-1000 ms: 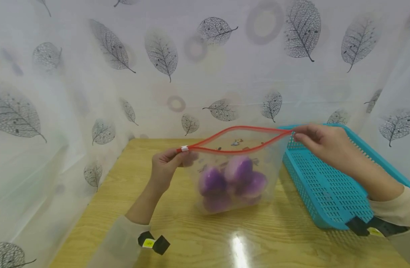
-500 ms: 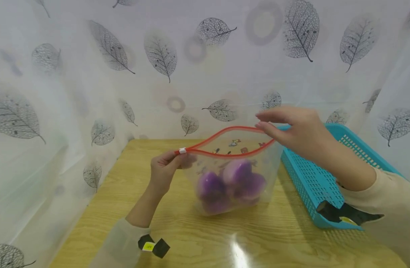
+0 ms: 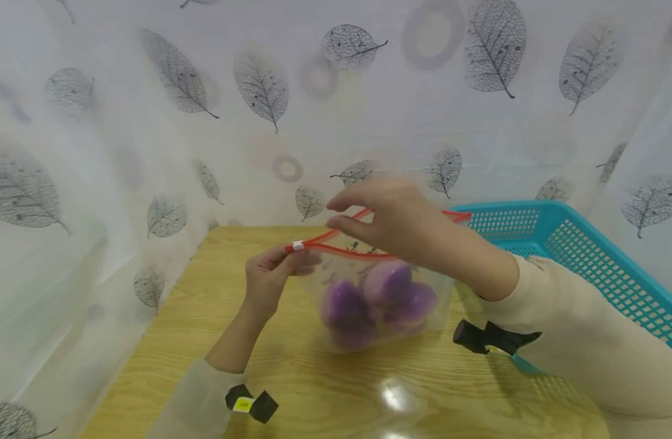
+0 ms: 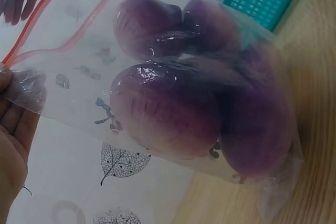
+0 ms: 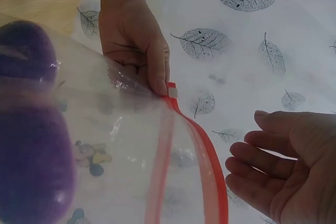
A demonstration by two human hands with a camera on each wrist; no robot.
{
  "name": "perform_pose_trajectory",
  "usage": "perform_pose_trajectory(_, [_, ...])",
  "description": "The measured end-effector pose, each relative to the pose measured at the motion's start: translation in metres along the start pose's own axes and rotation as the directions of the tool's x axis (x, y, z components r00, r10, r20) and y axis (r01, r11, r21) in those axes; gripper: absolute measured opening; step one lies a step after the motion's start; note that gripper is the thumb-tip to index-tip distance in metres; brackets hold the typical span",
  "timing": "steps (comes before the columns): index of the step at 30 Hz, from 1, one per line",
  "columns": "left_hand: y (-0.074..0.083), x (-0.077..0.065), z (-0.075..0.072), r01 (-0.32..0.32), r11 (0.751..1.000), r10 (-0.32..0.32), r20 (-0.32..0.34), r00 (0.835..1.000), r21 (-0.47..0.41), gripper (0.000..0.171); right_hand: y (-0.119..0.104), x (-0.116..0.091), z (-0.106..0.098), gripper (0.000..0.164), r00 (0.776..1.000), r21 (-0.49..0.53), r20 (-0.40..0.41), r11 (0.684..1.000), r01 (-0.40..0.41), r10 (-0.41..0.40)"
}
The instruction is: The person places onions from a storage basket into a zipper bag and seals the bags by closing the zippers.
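A clear zip bag with a red zip strip stands on the table, its mouth gaping. Several smooth purple, onion-like vegetables fill its lower part. My left hand pinches the bag's left corner, right beside the white slider. In the head view my right hand passes over the bag's mouth and hides part of the red strip. Its thumb and fingers are spread apart with nothing between them; in the right wrist view this hand is near the strip, to its right.
A turquoise perforated basket stands on the right of the wooden table, partly behind my right sleeve. A whitish leaf-print curtain closes off the back and sides.
My right hand has let go of the bag's right corner and moved left across the mouth toward the slider end. My left hand still grips the left corner, and the bag stays in place.
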State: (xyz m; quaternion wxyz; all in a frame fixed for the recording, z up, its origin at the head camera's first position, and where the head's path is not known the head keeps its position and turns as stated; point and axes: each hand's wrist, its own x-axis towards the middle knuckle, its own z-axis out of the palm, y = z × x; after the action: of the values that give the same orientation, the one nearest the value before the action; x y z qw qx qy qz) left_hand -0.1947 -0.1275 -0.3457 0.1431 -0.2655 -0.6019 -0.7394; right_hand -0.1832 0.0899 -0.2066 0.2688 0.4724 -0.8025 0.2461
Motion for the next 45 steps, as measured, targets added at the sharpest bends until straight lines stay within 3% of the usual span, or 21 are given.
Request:
perform_pose_trajectory(4, [0.002,-0.001,0.0,-0.03,1.0,0.03,0.003,1.0,-0.007,0.029,-0.012,0.013,0.013,0.022,0.992,-0.002,0.122,0.999,-0.042,0.042])
perform_pose_trajectory(10, [0.001,-0.002,0.002,-0.058,0.998,0.058,-0.022,0.998,-0.011,0.015,-0.027,0.027,0.027,0.025,0.928,-0.043,0.354,0.993,-0.107,0.115])
perform_pose_trajectory(16, [-0.001,-0.003,0.002,-0.063,0.998,0.063,-0.034,0.997,0.002,0.009,-0.032,0.035,0.041,0.008,0.868,-0.149,0.46,0.98,-0.132,0.187])
perform_pose_trajectory(19, [0.0,-0.004,0.003,-0.068,0.998,0.068,-0.03,0.997,0.002,0.013,-0.032,0.036,0.046,0.008,0.846,-0.198,0.48,0.968,-0.156,0.234])
perform_pose_trajectory(24, [0.001,-0.005,0.004,-0.093,0.995,0.093,-0.028,0.995,0.024,0.033,-0.032,0.035,0.051,0.008,0.849,-0.225,0.458,0.959,-0.173,0.261])
perform_pose_trajectory(30, [0.002,-0.005,0.006,-0.123,0.991,0.125,-0.038,0.991,0.054,0.045,-0.03,0.032,0.051,0.004,0.849,-0.222,0.459,0.959,-0.177,0.263])
perform_pose_trajectory(37, [0.004,-0.003,0.01,-0.105,0.99,0.111,-0.061,0.992,0.093,0.013,-0.023,0.027,0.048,0.006,0.847,-0.205,0.461,0.96,-0.19,0.266])
perform_pose_trajectory(45, [0.005,-0.001,0.015,-0.151,0.978,0.157,-0.031,0.987,0.147,0.012,-0.018,0.02,0.042,0.007,0.854,-0.136,0.456,0.968,-0.211,0.25])
